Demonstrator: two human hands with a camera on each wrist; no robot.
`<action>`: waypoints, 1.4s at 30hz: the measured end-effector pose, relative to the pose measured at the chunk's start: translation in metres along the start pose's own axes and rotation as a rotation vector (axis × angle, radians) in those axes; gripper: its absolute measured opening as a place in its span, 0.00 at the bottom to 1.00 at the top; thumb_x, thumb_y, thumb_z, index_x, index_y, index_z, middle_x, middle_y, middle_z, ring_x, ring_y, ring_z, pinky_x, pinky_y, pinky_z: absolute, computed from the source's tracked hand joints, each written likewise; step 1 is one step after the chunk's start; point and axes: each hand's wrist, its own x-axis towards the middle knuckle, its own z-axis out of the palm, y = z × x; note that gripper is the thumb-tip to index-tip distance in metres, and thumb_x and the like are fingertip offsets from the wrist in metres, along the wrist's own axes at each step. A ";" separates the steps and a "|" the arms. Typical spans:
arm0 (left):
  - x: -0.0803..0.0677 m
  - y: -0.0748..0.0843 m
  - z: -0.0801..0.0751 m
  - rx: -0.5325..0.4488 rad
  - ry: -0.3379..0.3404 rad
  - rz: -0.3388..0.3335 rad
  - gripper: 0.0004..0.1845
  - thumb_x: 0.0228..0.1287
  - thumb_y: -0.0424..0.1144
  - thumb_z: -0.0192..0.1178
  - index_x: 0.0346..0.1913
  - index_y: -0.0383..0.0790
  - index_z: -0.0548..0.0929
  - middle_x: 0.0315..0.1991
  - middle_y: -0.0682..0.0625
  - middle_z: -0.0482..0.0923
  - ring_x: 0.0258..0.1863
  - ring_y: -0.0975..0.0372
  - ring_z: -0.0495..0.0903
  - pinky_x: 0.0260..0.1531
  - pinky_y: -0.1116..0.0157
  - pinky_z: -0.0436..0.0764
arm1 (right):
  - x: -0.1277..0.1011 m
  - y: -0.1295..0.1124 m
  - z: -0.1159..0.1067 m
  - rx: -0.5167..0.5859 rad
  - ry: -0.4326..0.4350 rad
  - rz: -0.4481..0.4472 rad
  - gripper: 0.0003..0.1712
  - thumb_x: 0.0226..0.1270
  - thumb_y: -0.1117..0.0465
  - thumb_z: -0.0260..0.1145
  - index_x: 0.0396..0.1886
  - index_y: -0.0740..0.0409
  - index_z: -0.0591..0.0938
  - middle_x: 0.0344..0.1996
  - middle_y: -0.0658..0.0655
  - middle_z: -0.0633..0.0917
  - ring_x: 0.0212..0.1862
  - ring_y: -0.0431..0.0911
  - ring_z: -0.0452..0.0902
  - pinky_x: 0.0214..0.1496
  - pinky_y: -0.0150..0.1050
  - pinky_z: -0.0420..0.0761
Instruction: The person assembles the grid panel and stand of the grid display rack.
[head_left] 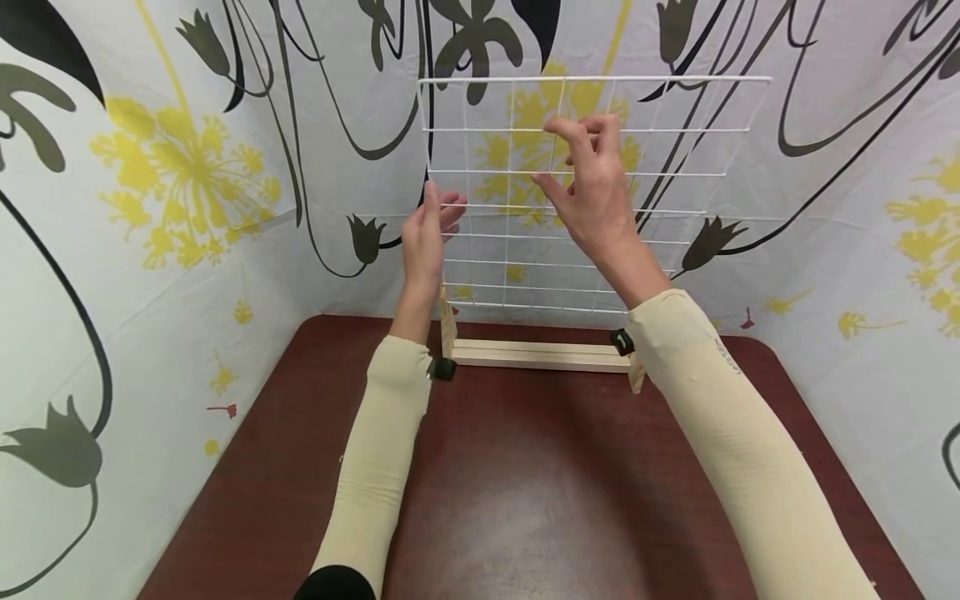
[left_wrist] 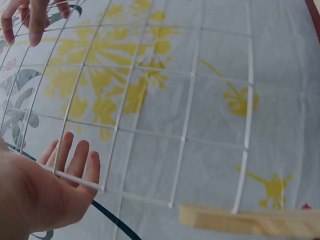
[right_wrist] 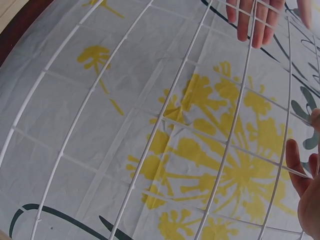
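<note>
A white wire grid panel (head_left: 510,172) rises from a pale wooden base (head_left: 540,356), leaning away from me. My left hand (head_left: 427,237) is at the panel's left edge. Its fingers (left_wrist: 77,162) extend loosely behind the wires, and the edge wire crosses in front of the palm. My right hand (head_left: 596,183) is raised before the upper middle of the panel. Its thumb and index finger are spread apart with a gap between them, fingertips right at the wires. In the left wrist view, a wooden end piece (left_wrist: 250,220) meets the bottom of the grid.
The base stands toward the back of a dark red-brown table (head_left: 510,475). Behind and at both sides hangs white cloth (head_left: 67,275) with yellow, grey and black plant prints. Small black devices sit at both wrists.
</note>
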 end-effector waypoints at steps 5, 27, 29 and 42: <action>0.004 0.008 0.009 -0.071 0.037 -0.007 0.35 0.83 0.63 0.46 0.55 0.33 0.89 0.50 0.42 0.92 0.56 0.55 0.90 0.65 0.63 0.83 | -0.001 0.000 0.000 0.014 0.007 0.001 0.31 0.72 0.61 0.73 0.70 0.45 0.72 0.55 0.65 0.67 0.45 0.51 0.76 0.37 0.36 0.78; 0.009 0.004 0.014 -0.135 0.082 0.014 0.33 0.78 0.65 0.53 0.29 0.43 0.92 0.29 0.54 0.91 0.44 0.54 0.92 0.60 0.60 0.85 | -0.024 -0.004 -0.030 -0.100 0.143 -0.007 0.24 0.77 0.50 0.63 0.69 0.45 0.76 0.67 0.65 0.73 0.60 0.58 0.82 0.36 0.52 0.84; 0.010 0.004 0.015 -0.137 0.084 0.014 0.33 0.78 0.65 0.54 0.28 0.42 0.92 0.28 0.53 0.91 0.43 0.50 0.92 0.58 0.61 0.86 | -0.029 -0.001 -0.038 -0.069 0.254 0.034 0.23 0.75 0.48 0.62 0.64 0.51 0.79 0.62 0.66 0.75 0.56 0.55 0.81 0.40 0.45 0.83; 0.014 0.001 0.014 -0.136 0.106 0.009 0.33 0.78 0.65 0.55 0.28 0.40 0.91 0.27 0.47 0.91 0.35 0.52 0.93 0.39 0.61 0.91 | -0.047 0.012 -0.086 0.417 0.608 0.769 0.14 0.78 0.60 0.60 0.60 0.51 0.75 0.59 0.45 0.75 0.60 0.36 0.70 0.59 0.30 0.71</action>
